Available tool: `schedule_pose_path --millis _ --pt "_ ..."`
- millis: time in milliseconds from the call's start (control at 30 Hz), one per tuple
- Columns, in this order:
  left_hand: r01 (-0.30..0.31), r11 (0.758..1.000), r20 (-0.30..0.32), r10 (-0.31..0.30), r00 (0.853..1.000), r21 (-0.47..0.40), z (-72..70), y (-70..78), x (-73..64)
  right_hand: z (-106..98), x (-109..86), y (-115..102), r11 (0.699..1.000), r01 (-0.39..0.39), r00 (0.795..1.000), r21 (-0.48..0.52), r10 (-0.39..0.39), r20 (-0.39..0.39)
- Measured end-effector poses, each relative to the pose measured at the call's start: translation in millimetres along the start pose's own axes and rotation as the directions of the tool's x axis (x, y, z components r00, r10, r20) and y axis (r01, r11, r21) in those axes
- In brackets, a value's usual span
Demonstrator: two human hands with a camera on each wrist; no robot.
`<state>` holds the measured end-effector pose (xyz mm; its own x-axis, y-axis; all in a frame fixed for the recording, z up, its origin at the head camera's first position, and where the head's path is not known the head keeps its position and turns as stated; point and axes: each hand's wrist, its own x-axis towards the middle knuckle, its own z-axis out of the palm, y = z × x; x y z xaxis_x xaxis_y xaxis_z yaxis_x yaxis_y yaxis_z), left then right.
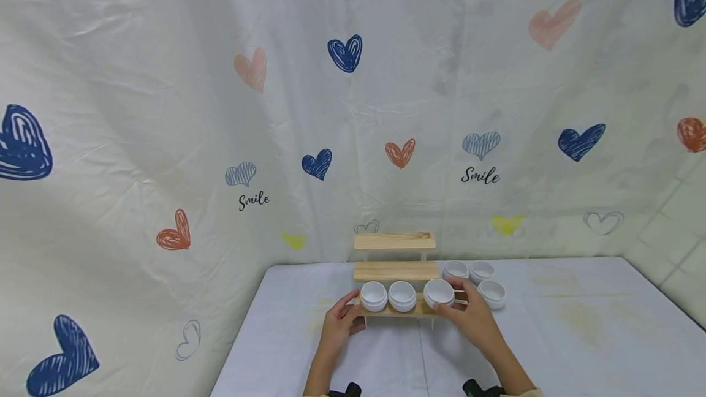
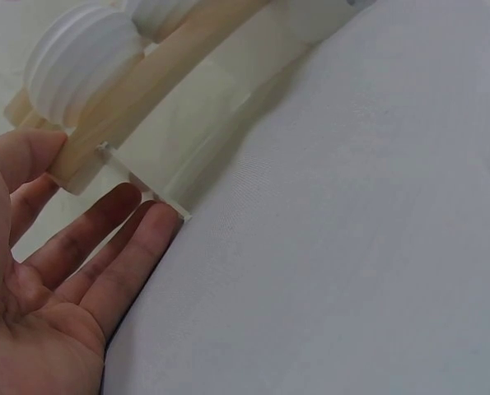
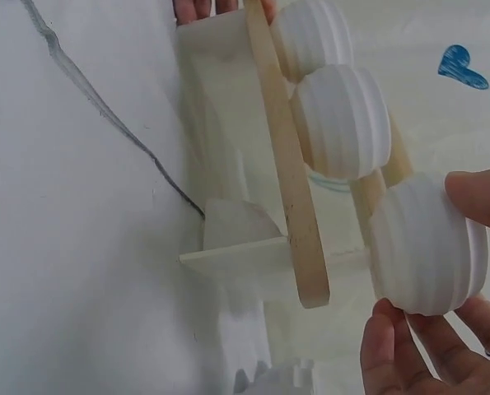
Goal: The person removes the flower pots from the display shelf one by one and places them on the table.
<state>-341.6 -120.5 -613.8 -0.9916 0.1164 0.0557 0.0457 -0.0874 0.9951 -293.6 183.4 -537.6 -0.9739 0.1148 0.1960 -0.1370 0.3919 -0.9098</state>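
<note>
while in hands (image 1: 473, 318), cup (image 1: 439, 294) and stand (image 1: 396, 271)

From the wooden shelf (image 1: 396, 271), there's room to pass over the table (image 1: 399, 360) at 9 and 6 o'clock — but loose white cups (image 1: 482, 271) stand at 3, the hanging cloth (image 1: 353, 115) blocks 12, the left hand (image 1: 338, 321) fills 8, the right hand (image 1: 473, 318) 4.

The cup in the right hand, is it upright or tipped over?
Upright: in the head view, the cup in the right hand has its opening facing up.
</note>
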Motion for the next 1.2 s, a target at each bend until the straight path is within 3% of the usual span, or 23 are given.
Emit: schedule_pose_path --millis 967,1200 --pt "0.004 1.000 0.009 -0.004 1.000 -0.015 -0.5 -0.7 2.4 -38 2.7 12 0.997 0.010 0.998 -0.077 -0.005 0.068" --pt "-0.010 1.000 0.015 0.010 1.000 -0.012 -0.6 -0.2 1.6 -46 3.8 15 0.993 -0.029 0.996 -0.111 0.038 0.083"
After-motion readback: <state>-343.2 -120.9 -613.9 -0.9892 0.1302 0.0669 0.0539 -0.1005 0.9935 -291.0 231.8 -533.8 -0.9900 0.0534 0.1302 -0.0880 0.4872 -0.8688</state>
